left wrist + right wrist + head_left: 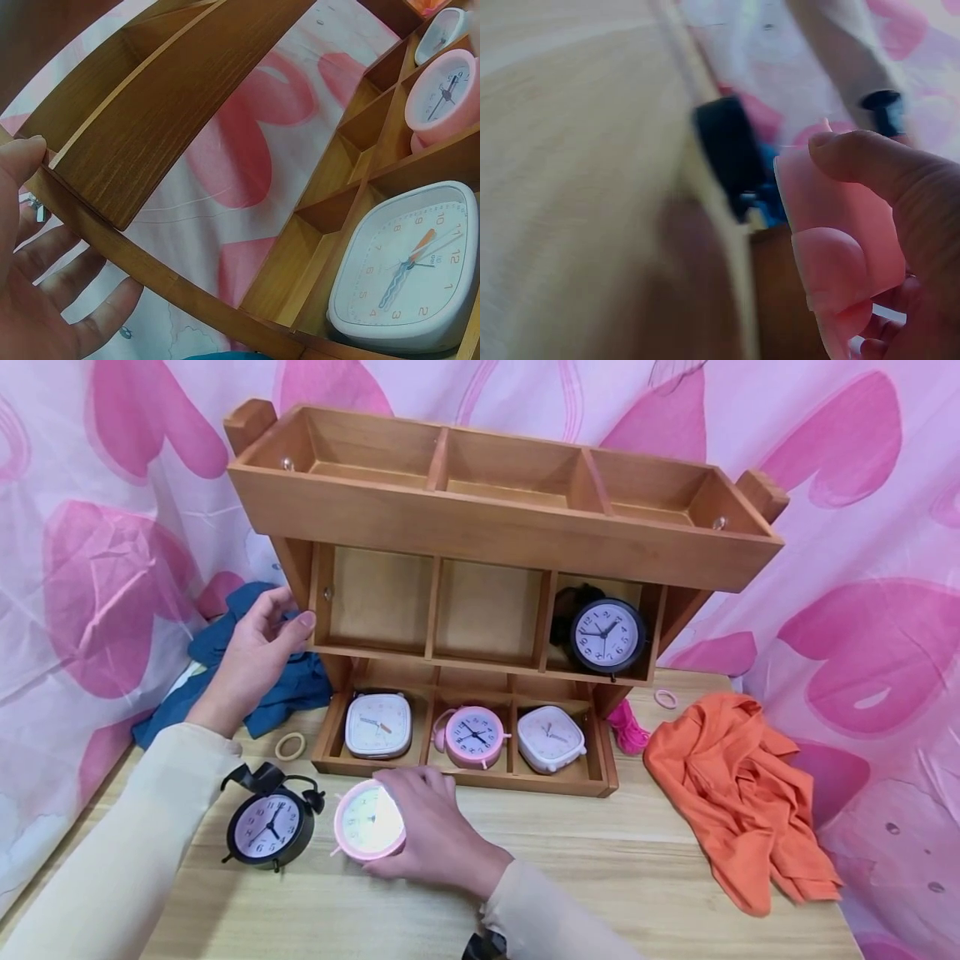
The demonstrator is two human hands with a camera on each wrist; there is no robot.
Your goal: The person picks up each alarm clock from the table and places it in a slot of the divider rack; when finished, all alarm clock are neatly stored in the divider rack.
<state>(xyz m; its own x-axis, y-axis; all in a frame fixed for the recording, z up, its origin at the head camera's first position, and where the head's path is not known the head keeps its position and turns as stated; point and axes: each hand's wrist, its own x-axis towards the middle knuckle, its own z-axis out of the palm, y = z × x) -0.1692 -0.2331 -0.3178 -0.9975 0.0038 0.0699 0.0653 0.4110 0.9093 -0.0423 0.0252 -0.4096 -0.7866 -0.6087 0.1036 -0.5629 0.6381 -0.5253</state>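
Observation:
My right hand [446,835] grips a pink alarm clock [358,822] by its side, just above the table, its face partly lost in glare. In the right wrist view my thumb and fingers go round its pink body [840,202]. My left hand [251,656] holds the left side of a tiered wooden shelf [495,510], thumb at the edge. A black alarm clock [262,831] stands left of the held one. The lower tier carries a white clock [378,727], another pink clock [474,739] and a second white clock [551,739].
Another black clock [607,635] sits in the middle tier's right compartment. An orange cloth [735,793] lies at right, beside pink cord [628,727] and a pink ring [665,699]. Blue cloth [288,693] and a tan ring [290,746] lie at left. A patterned curtain [150,610] hangs behind.

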